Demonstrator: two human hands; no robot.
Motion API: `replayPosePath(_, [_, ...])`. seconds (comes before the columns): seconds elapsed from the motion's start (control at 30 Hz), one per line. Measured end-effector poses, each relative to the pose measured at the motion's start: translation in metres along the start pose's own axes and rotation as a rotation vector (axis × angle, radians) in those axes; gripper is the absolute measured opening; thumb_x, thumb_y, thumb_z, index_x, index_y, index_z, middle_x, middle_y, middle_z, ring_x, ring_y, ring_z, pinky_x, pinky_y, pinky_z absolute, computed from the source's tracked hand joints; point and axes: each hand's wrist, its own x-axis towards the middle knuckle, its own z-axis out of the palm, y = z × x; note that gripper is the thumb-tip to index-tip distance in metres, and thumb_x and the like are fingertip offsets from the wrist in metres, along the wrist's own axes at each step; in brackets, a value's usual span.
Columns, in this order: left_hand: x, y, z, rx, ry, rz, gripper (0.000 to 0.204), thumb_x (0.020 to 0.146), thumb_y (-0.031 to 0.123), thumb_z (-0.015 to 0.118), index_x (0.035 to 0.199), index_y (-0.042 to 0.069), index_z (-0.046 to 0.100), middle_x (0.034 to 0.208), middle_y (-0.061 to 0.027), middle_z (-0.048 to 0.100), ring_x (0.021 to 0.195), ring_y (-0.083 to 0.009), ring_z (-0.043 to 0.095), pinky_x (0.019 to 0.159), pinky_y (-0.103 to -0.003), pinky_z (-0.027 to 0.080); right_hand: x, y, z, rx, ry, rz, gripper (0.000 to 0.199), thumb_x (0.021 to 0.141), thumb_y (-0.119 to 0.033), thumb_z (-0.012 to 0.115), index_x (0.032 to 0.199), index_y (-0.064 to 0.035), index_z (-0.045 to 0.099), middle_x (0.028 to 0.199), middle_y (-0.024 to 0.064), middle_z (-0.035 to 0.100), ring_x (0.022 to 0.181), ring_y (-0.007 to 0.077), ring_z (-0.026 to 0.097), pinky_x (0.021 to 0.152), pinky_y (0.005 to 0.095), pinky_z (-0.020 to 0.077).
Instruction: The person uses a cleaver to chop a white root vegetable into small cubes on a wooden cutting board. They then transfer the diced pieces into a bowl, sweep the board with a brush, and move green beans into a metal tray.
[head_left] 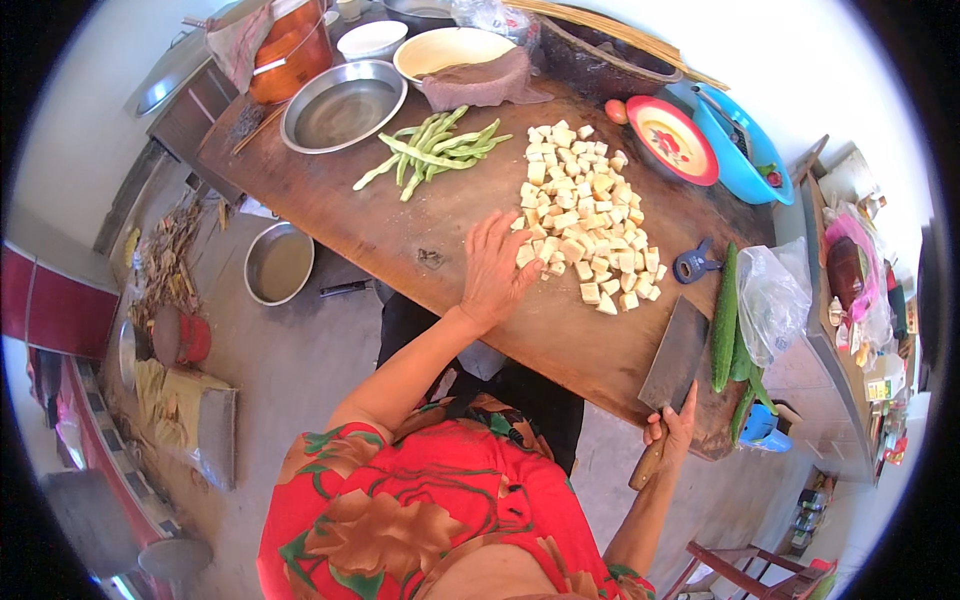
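A pile of pale, cream-coloured diced food cubes (580,210) spreads over the brown wooden table (400,240). I cannot tell for certain what the cubes are. At the pile's left edge my left hand (495,270) lies with its fingers stretched out, the fingertips against the nearest cubes. At the table's front right, my right hand (676,428) grips the wooden handle of a cleaver (677,352), one finger straight along it. The dark, wide blade lies low over the tabletop, pointing away from me. Just right of the blade are a long green cucumber (724,315) and a dark blue peeler-like tool (692,263).
Green beans (435,150) lie left of the cubes. Behind them stand a metal basin (345,108) and a cream bowl (450,48) with a cloth. A red-rimmed plate (672,140), a blue basin (745,140) and a plastic bag (772,300) line the right side.
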Motion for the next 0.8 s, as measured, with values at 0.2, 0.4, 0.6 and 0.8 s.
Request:
replayPosePath(0.2, [-0.015,-0.002,0.001,-0.059,-0.030,-0.024,0.045,0.092,0.039,0.058,0.116,0.002,0.054,0.134,-0.0197,0.044,0.125,-0.0412,0.039,0.104,-0.052,0.030,0.003,-0.006,0.002,-0.002,-0.032,0.039,0.084,0.088,-0.002,0.052,0.155,-0.0280,0.009,0.067,0.0114,0.061,0.042,0.0118,0.047,0.036,0.0265,0.0396])
replayPosePath(0.4, [-0.016,-0.006,0.002,-0.096,-0.062,-0.053,0.042,0.089,0.035,0.061,0.116,0.003,0.055,0.131,-0.0194,0.047,0.123,-0.0391,0.042,0.103,-0.049,0.032,0.004,-0.017,0.012,-0.191,-0.056,0.062,0.093,0.083,0.003,0.057,0.155,-0.0273,0.007,0.066,0.0076,0.058,0.046,0.0140,0.052,0.041,0.0277,0.0457])
replayPosePath(0.6, [-0.017,-0.007,0.003,-0.099,-0.057,-0.040,0.039,0.089,0.032,0.064,0.115,0.004,0.056,0.130,-0.0183,0.048,0.121,-0.0375,0.044,0.101,-0.048,0.034,0.005,-0.025,0.017,-0.388,-0.121,-0.057,0.105,0.069,0.012,0.062,0.155,-0.0111,0.007,0.138,0.0142,0.043,0.070,0.0135,0.057,0.054,0.0267,0.0509])
replayPosePath(0.8, [-0.015,-0.006,0.002,-0.096,-0.094,-0.049,0.043,0.087,0.031,0.066,0.118,0.003,0.054,0.131,-0.0185,0.046,0.122,-0.0387,0.042,0.101,-0.048,0.033,0.021,-0.008,-0.012,-0.752,-0.015,-0.167,0.096,0.069,0.007,0.067,0.152,-0.0038,0.021,0.136,0.0159,0.050,0.102,0.0229,0.061,0.078,0.0311,0.0532])
